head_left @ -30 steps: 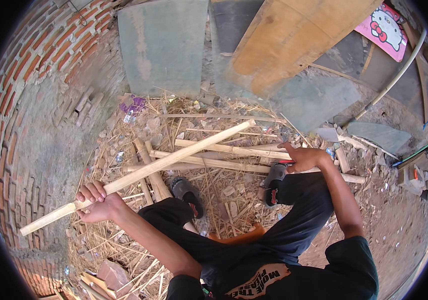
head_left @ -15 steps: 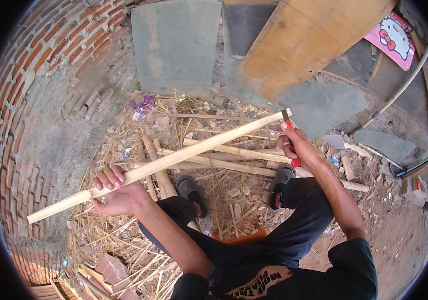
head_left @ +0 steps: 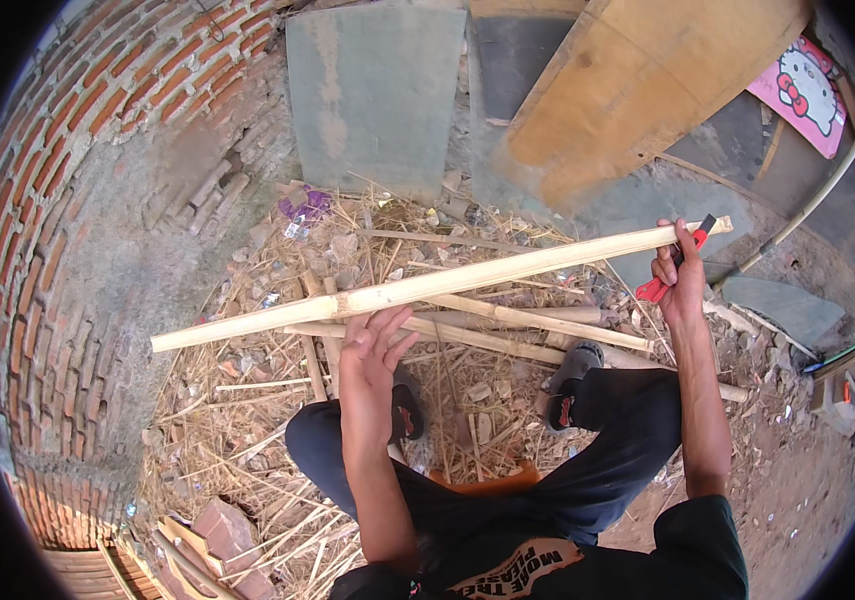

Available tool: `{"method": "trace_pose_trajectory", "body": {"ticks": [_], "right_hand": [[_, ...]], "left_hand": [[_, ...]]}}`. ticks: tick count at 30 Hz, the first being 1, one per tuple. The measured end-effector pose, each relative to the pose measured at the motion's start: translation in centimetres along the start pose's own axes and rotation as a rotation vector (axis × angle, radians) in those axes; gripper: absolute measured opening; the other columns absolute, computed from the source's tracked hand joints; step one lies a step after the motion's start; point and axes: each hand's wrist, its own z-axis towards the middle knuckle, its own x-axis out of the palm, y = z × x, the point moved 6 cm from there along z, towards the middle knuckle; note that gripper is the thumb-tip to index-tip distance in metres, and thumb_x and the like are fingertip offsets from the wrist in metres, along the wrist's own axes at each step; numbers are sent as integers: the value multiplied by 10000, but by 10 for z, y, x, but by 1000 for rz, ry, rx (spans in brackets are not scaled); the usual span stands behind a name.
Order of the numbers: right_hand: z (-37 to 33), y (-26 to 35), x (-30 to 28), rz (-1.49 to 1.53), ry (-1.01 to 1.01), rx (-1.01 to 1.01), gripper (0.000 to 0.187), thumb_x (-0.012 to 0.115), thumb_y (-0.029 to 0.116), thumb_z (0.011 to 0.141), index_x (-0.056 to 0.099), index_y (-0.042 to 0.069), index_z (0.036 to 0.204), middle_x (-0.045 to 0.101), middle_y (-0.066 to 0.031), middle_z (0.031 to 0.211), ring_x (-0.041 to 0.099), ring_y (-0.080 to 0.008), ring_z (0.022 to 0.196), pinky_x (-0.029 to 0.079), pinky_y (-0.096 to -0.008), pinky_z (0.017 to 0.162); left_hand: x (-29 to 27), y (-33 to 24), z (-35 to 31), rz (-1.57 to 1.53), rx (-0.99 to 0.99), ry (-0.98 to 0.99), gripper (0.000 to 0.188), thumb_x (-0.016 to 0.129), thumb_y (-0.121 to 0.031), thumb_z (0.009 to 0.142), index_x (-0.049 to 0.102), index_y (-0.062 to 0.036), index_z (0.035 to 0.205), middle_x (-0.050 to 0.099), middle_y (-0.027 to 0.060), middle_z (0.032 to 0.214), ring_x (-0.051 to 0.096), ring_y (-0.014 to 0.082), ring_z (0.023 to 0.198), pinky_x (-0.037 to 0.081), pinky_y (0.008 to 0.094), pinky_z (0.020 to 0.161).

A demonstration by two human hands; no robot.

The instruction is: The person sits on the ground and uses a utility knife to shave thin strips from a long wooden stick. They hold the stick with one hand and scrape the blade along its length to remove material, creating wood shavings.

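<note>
A long pale bamboo strip (head_left: 488, 270) spans the space before me, its right end higher than its left, with a node line toward the left. My right hand (head_left: 686, 280) is closed round it near the right end and also grips a red utility knife (head_left: 653, 290), whose dark tip pokes out above the strip. Under the strip, just right of the node, my left hand (head_left: 368, 362) is open with fingers stretched up. Its fingertips are at the strip's lower edge; whether they touch it I cannot tell.
Bamboo poles (head_left: 508, 312) lie on the ground among straw and rubble around my feet. A brick wall (head_left: 58, 240) rises at left. Grey sheets (head_left: 378, 100) and a brown board (head_left: 638, 90) lean at the back. A pale pipe (head_left: 828, 190) curves at right, and bricks (head_left: 226, 535) lie lower left.
The bamboo strip has shifted right and lies flatter. My left hand has let go of it and moved right, below it. My right hand has moved right and now holds the strip's end.
</note>
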Motion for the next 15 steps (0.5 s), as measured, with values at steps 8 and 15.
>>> {"method": "trace_pose_trajectory", "body": {"ticks": [8, 15], "right_hand": [[4, 25, -35, -1, -70, -92, 364, 645, 332, 1130, 691, -22, 1200, 546, 13, 727, 307, -39, 486, 261, -223, 464], [4, 29, -25, 46, -27, -94, 360, 646, 319, 1136, 702, -29, 1210, 581, 1, 720, 324, -30, 443, 275, -206, 420]], "left_hand": [[-85, -45, -128, 1432, 251, -551, 635, 805, -154, 910, 567, -39, 1487, 523, 216, 1580, 394, 461, 1546, 263, 633, 1261], [-8, 44, -179, 1859, -210, 98, 770, 825, -312, 951, 489, -92, 1608, 285, 343, 1742, 200, 591, 1617, 224, 723, 1264]]}}
